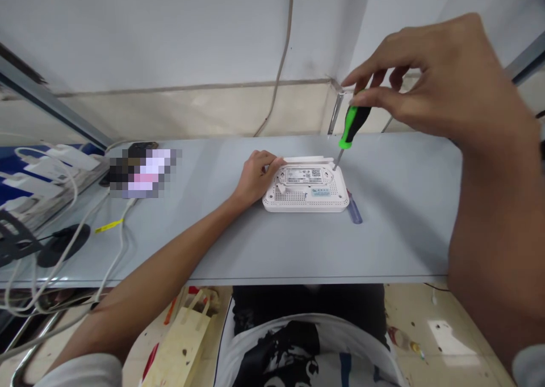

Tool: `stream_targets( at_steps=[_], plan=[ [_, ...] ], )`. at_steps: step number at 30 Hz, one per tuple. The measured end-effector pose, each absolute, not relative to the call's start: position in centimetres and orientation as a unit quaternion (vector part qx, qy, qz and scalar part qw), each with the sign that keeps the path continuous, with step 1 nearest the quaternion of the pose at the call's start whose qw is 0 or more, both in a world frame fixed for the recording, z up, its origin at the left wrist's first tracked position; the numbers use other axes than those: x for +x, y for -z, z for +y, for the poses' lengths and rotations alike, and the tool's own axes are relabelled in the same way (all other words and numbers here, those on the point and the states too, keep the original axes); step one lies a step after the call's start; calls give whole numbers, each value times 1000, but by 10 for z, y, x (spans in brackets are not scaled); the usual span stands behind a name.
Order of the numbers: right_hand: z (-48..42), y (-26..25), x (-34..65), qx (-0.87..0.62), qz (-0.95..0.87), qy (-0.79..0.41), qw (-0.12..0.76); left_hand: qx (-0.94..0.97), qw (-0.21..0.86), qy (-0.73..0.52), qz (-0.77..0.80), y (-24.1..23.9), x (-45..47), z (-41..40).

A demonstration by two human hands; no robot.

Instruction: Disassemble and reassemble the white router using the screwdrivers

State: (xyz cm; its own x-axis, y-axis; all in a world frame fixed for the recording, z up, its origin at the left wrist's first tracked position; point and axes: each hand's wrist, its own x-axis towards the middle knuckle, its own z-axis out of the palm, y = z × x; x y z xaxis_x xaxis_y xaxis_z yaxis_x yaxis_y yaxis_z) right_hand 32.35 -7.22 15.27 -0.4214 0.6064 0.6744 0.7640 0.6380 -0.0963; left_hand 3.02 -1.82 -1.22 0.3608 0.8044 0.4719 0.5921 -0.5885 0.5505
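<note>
Nearest, along the lower edge: a white T-shirt with a black print (276,356) on the person at the desk, and on the floor beside it a tan paper bag (181,341). Next, the grey desk (395,245), its front edge running across the view. At its middle, one white plastic router (305,197), lying upside down with its vented base facing up and a label with a QR code (303,176) showing; its shell appears closed and in one piece, and whether any screws are out cannot be told at this size. Left hand (258,177): fingers pressed together, laid over the router's left side and steadying it; whether they grip it cannot be told. Right hand (430,80): raised, fingertips and thumb pinching a green-and-black screwdriver (353,125), held tilted, its steel shaft (338,159) reaching down to the router's far right corner. Just beside the router's right edge, a blue plastic object (355,211), too foreshortened to name. Farther left, a pixelated patch (142,171), white cables (75,242) and white power adapters (72,157). Last, the pale wall (170,29) with a tan cable (279,52) running down it.
</note>
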Motion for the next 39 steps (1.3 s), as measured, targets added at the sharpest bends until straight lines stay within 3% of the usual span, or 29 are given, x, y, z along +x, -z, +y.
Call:
stream_targets(
  at_steps=[3,8,13,21,28,35,39],
  plan=[
    [-69,-151,319,-482,-787,173,345,814,145,-370,424,12,30,-17],
    [-86,-160,318,-480,-806,76,339,816,143,-372,419,13,29,-16],
    [-83,-158,313,-496,-807,128,293,817,142,-375,414,13,29,-16],
    [-90,-165,320,-488,-812,68,313,820,145,-366,416,11,28,-17],
    [-85,-158,310,-534,-762,170,326,822,144,-362,415,10,29,-16],
    [-90,-162,313,-465,-824,24,321,821,145,-357,421,11,29,-16],
    [-75,-156,310,-514,-795,78,312,822,144,-358,418,10,28,-17]
  ],
)
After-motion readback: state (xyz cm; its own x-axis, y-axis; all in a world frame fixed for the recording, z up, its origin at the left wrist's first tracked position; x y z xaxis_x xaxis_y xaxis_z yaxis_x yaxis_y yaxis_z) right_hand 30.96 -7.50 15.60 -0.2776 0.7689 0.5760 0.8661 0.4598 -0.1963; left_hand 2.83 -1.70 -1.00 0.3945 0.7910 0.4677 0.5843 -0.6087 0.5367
